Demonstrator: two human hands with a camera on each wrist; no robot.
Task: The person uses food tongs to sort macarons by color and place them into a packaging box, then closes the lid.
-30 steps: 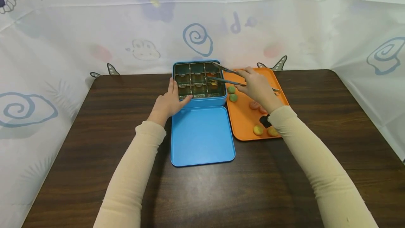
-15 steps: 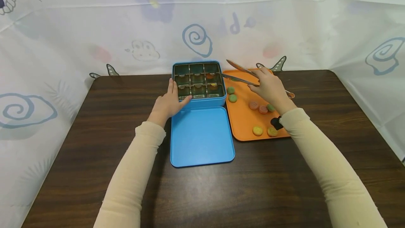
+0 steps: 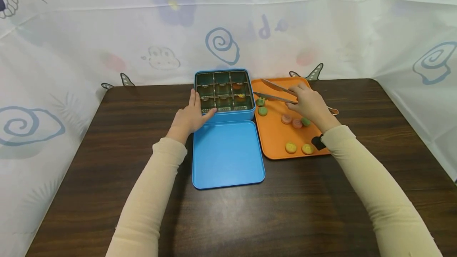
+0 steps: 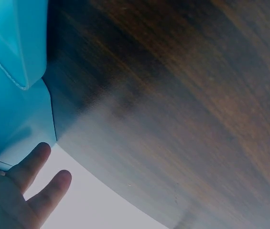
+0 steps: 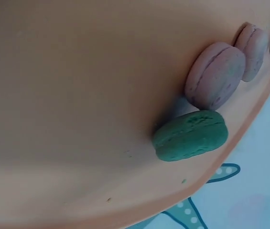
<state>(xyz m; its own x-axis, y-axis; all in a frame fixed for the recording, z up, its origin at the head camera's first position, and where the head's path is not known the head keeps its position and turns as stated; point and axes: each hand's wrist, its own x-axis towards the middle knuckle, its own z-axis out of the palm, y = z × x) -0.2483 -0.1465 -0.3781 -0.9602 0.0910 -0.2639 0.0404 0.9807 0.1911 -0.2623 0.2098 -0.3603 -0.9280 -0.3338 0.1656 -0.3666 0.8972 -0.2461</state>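
Note:
In the head view my right hand [image 3: 310,102] grips a pair of metal tongs [image 3: 276,97] over the orange tray [image 3: 275,138]. The tongs' arms are spread, and the lower tip is right by a green macaron [image 3: 260,102]; contact cannot be told. Another green macaron [image 3: 262,111] lies just in front. My left hand [image 3: 191,115] rests against the near left corner of a blue tin [image 3: 232,115], its fingers straight along the side. Inside the tin, a divided insert has a reddish piece [image 3: 237,86] and a yellow piece [image 3: 241,95] in its right column.
A blue lid [image 3: 228,154] lies in front of the tin. On the tray are pink macarons [image 3: 286,119], a green macaron [image 5: 191,136] beside them, and yellow macarons [image 3: 290,147] near the front edge. A printed cloth [image 3: 228,19] hangs behind the dark wooden table [image 3: 228,221].
My right hand has drawn the tongs out of the tin, rightward, then lowered them over the tray by the green macarons. The reddish piece in the insert now shows uncovered. My left hand has stayed put.

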